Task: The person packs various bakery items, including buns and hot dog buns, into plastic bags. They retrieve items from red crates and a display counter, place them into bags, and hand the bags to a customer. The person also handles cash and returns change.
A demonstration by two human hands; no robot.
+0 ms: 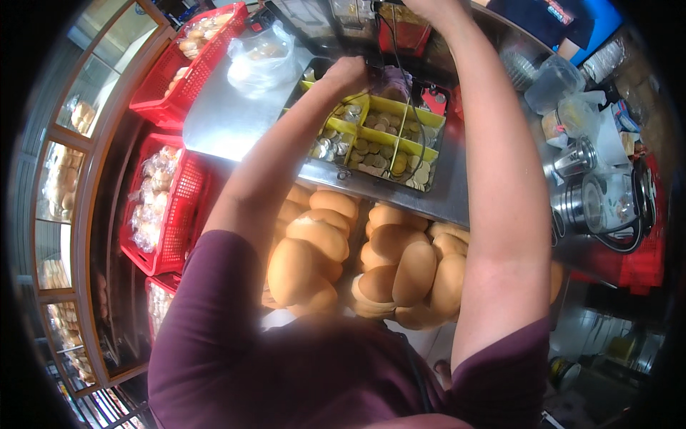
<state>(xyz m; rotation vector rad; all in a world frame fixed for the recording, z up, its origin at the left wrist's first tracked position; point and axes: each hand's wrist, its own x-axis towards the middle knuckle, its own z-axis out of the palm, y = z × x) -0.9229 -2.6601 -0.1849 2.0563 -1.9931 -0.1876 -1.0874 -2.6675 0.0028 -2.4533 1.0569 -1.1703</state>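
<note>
My left hand (347,75) is at the far left of a coin tray with yellow dividers (366,118), its fingers curled; what they hold, if anything, is hidden. Coins (372,157) fill several of its compartments, and purplish paper, perhaps banknotes (391,84), lies at the far side. My right hand (436,7) reaches over the far side of the counter and is partly cut off by the upper edge, its fingers not shown. Near it stands a red container (400,32). A dark cord crosses the tray.
Plump bread rolls (314,243) are heaped below the counter's near edge. A tied clear plastic bag (263,61) sits on the metal counter (214,114). Red baskets (168,207) of wrapped bread stand left, beside a glass-fronted case. Metal cups (575,157) and plastic tubs crowd the right.
</note>
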